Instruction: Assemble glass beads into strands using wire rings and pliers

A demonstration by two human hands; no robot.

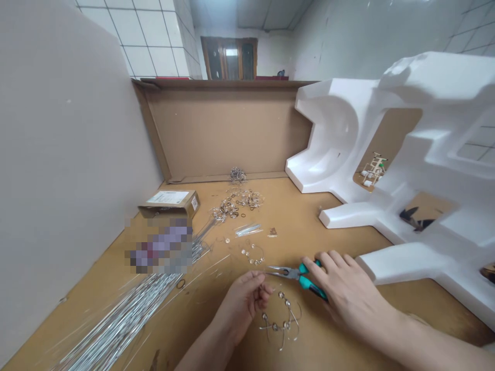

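Observation:
My right hand (344, 283) is wrapped round needle-nose pliers (296, 274) with teal-and-black handles. Their jaws point left and stand slightly apart, the tips close to my left fingertips. My left hand (251, 296) is closed in a pinch on what looks like a thin wire; most of it is hidden by the fingers. Just right of these fingers is a wire ring with clear beads (286, 325), several loose wire ends sticking out. Whether it hangs from my fingers or lies on the table, I cannot tell. Beyond my hands, a smaller beaded ring (253, 254) lies on the table.
Long metal wires (127, 314) lie bundled at the left, beside a blurred purple item (162, 245) and a small cardboard box (170, 202). Short rods (248, 230) and tangled wire pieces (232, 206) lie farther back. White foam packaging (348, 216) stands at the right; a cardboard panel (228, 129) closes the back.

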